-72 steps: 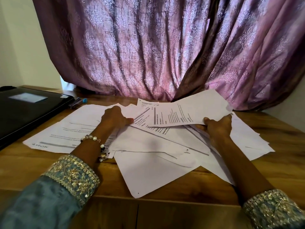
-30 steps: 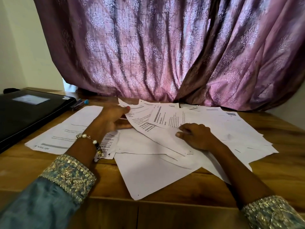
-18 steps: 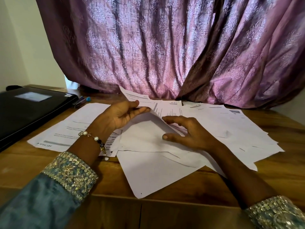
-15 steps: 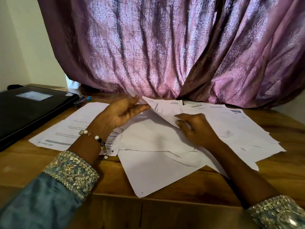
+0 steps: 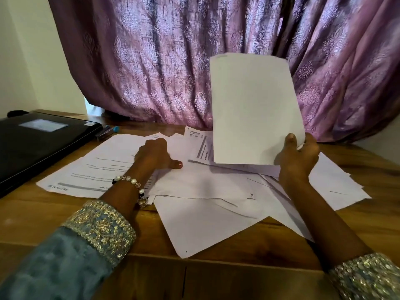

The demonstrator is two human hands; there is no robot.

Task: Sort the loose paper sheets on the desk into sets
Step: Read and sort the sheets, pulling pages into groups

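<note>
Loose white paper sheets [image 5: 207, 191] lie overlapping across the middle of the wooden desk [image 5: 216, 245]; some show printed lines, some are blank side up. My right hand [image 5: 297, 156] grips the lower right corner of one sheet [image 5: 255, 109] and holds it upright above the pile, its blank back toward me. My left hand [image 5: 154, 154] rests on the pile's left part, thumb stretched out on a sheet; its fingers are hidden behind the hand. A printed sheet [image 5: 93, 167] lies flat at the left.
A closed black laptop [image 5: 36, 144] sits at the desk's left edge, with a blue-capped pen [image 5: 107, 131] beside it. A purple patterned curtain [image 5: 194, 61] hangs right behind the desk. One sheet overhangs the front edge of the desk.
My right hand has picked one sheet out of the pile and raised it upright. My left hand has let go of the sheet edge it lifted and settled on the pile.
</note>
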